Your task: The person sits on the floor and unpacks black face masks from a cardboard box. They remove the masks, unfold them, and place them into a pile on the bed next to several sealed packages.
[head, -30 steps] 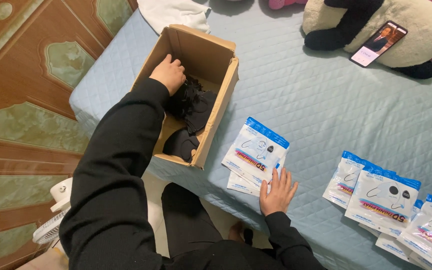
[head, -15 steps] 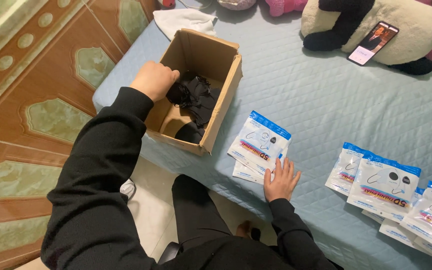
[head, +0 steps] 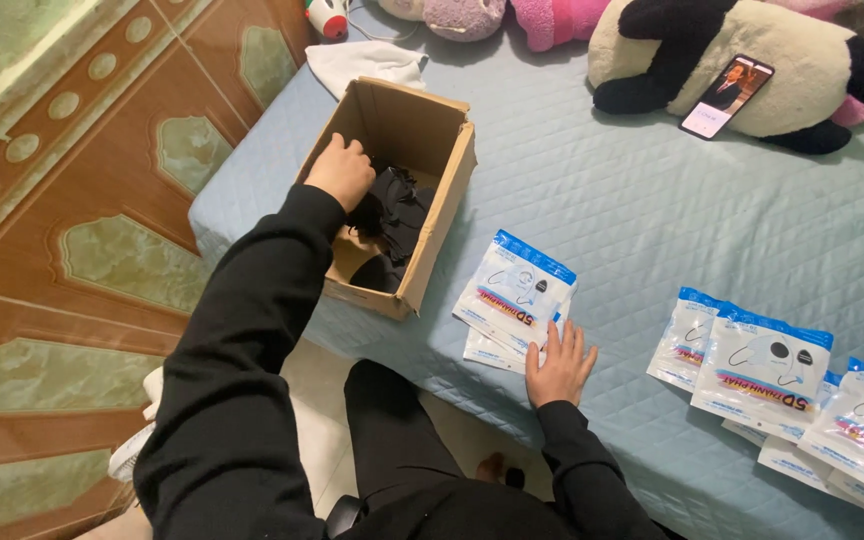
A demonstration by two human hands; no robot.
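Black fabric pieces (head: pixel 392 215), soft and crumpled, are lying in the open cardboard box (head: pixel 432 130) where my left hand (head: pixel 340 172) is reaching. The fingers are curled down into the heap and seem to be closing on it, but the knuckles are hiding the tips, so I cannot tell whether I am actually pinching a piece. My right hand (head: pixel 558 362) is lying flat with the fingers spread wide, pressing on the near edge of a small stack of packets (head: pixel 517 300) and holding nothing.

Doing this well, as I judge it, means pinching only 1 piece near its edge and lifting it straight up so the rest of the tangle is not dragged along, while the flat hand is keeping the glossy stack from sliding on the quilt.

The box is plain brown corrugated card, standing with its flaps open at the corner of the bed. The packets are smooth white plastic pouches with blue top bands and a coloured stripe, rectangular and slippery-looking. More of them (head: pixel 767 365) are overlapping in a loose row well apart to the right. The bedcover (head: pixel 632 200) is pale blue with diamond quilting. Further off, a plush panda (head: pixel 742 50) is propping up a phone (head: pixel 727 95), and a white cloth (head: pixel 367 62) is lying just beyond the box.
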